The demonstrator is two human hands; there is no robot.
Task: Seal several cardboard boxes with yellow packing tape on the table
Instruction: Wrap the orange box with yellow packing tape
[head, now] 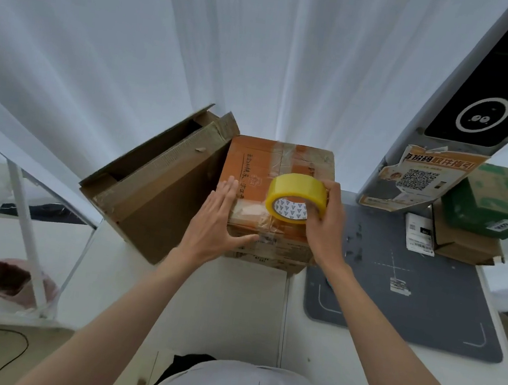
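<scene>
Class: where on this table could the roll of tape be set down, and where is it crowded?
Free: the white table in front of the orange box, between the forearms, and the near part of the grey mat. Crowded: the back, where a big brown box leans beside the orange one, and the right corner with the green box.

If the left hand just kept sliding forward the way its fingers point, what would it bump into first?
Nothing soon, it seems: the left hand lies flat on the orange box, fingers aimed along its bare top toward the far edge. The tilted brown box stands to its left, though depth is unclear.
</scene>
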